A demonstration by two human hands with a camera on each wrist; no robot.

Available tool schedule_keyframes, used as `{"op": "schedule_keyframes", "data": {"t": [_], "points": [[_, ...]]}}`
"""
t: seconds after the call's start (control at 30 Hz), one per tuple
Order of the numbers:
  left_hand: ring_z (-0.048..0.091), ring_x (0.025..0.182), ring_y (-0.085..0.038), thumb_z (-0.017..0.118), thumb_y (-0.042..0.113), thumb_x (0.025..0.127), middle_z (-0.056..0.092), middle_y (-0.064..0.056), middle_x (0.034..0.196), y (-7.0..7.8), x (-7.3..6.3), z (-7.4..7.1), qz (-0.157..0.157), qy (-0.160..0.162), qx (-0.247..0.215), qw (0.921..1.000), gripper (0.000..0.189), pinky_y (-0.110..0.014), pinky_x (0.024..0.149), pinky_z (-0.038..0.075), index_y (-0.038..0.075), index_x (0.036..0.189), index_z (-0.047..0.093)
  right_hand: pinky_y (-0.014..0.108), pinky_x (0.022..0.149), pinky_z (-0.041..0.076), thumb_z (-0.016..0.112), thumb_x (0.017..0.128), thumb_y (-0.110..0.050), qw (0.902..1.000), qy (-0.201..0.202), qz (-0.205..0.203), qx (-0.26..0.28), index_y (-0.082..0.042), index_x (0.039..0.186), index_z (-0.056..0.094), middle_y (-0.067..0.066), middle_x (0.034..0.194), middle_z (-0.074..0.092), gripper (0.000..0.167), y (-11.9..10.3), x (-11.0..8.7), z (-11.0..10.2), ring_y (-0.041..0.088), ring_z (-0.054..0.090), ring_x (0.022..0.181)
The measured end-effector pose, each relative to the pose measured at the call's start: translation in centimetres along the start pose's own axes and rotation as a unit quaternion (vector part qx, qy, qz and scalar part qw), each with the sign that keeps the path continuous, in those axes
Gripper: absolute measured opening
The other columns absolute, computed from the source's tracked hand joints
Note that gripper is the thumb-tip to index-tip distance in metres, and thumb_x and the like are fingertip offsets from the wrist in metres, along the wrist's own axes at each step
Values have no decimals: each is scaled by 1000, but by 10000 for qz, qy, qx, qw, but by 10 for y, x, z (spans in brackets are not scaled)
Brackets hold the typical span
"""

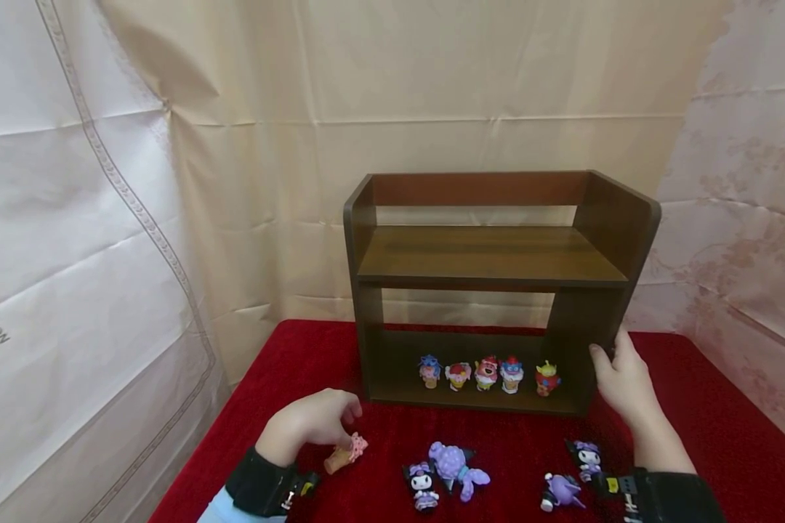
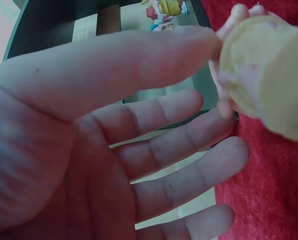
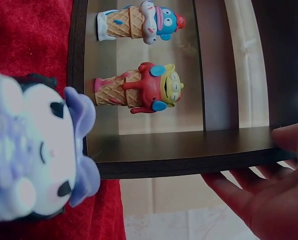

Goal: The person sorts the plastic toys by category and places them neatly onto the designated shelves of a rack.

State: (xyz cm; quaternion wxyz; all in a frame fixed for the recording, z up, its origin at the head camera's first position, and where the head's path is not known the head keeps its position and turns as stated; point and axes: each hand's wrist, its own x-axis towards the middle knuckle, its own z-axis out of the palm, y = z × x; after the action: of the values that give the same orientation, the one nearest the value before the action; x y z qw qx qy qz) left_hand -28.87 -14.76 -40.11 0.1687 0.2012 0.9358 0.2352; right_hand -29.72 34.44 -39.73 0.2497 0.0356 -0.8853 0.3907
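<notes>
My left hand (image 1: 325,418) is over a small pink-topped ice-cream-cone figurine (image 1: 344,454) that leans over near the red cloth. In the left wrist view the thumb tip reaches the figurine's edge (image 2: 284,80), while the other fingers stretch out loosely beside it. Before me stands a dark brown two-tier wooden shelf (image 1: 490,254). My right hand (image 1: 628,378) grips its right side panel (image 3: 189,150), thumb on the near side and fingers round behind. Along the lower tier stand several cone figurines, among them a red one with a yellow head (image 1: 546,378) at the right end.
Purple figurines lie or stand on the red cloth (image 1: 235,436): a black-and-white one (image 1: 423,487), a lilac one (image 1: 454,465), a small lilac one (image 1: 562,491) and another (image 1: 587,459) near the right wrist. Behind the shelf hangs a beige curtain (image 1: 432,73).
</notes>
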Motion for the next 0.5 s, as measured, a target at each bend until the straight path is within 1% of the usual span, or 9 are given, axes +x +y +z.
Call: {"op": "schedule_keyframes", "data": {"t": [0.23, 0.5], "points": [[59, 82, -19, 89, 9, 73, 67, -1, 93, -2, 0, 0, -40, -84, -138, 9999, 39, -43, 71, 54, 10, 107, 70, 72, 91, 41, 43, 108, -15, 10000, -15, 4, 33, 4, 149, 31, 43, 135, 48, 47, 0, 0, 0, 62, 48, 121], [61, 76, -14, 89, 16, 72, 67, 4, 86, -5, 2, 6, 2, -255, -88, 9996, 36, -38, 69, 54, 10, 103, 71, 72, 91, 41, 43, 108, -14, 10000, -8, -20, 32, 4, 149, 32, 43, 135, 47, 46, -1, 0, 0, 62, 47, 121]]}}
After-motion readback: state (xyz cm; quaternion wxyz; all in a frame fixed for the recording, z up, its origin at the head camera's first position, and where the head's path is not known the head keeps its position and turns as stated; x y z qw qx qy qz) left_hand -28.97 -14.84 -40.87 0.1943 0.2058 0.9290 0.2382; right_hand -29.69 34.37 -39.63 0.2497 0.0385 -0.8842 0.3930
